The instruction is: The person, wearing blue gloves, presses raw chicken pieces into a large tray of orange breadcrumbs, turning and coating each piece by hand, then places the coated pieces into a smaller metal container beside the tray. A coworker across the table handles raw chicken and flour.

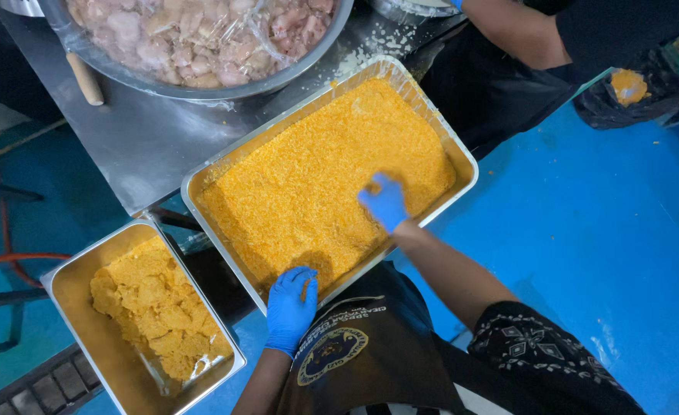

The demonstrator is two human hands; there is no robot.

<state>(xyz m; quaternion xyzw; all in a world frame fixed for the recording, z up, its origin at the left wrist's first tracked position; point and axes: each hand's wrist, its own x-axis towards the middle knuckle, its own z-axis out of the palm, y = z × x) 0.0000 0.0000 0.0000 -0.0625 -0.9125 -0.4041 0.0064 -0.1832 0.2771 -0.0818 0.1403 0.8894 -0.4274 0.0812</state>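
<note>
Both hands [291, 301] pressing into crumbs [316, 177].

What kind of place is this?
Probably a food-prep kitchen: a steel table holds a big bowl of raw chicken and a tray of orange breadcrumbs, which both gloved hands work in.

A smaller metal tray [66, 280] of breaded pieces [159, 307] sits lower left; a steel bowl [309, 55] of raw chicken [201, 34] occupies the top, with another person's arm [512, 27] upper right.

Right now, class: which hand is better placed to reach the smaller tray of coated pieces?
Probably the left hand: it sits at the near corner of the crumb tray beside the smaller tray; the right hand is mid-crumbs, farther off.
</note>
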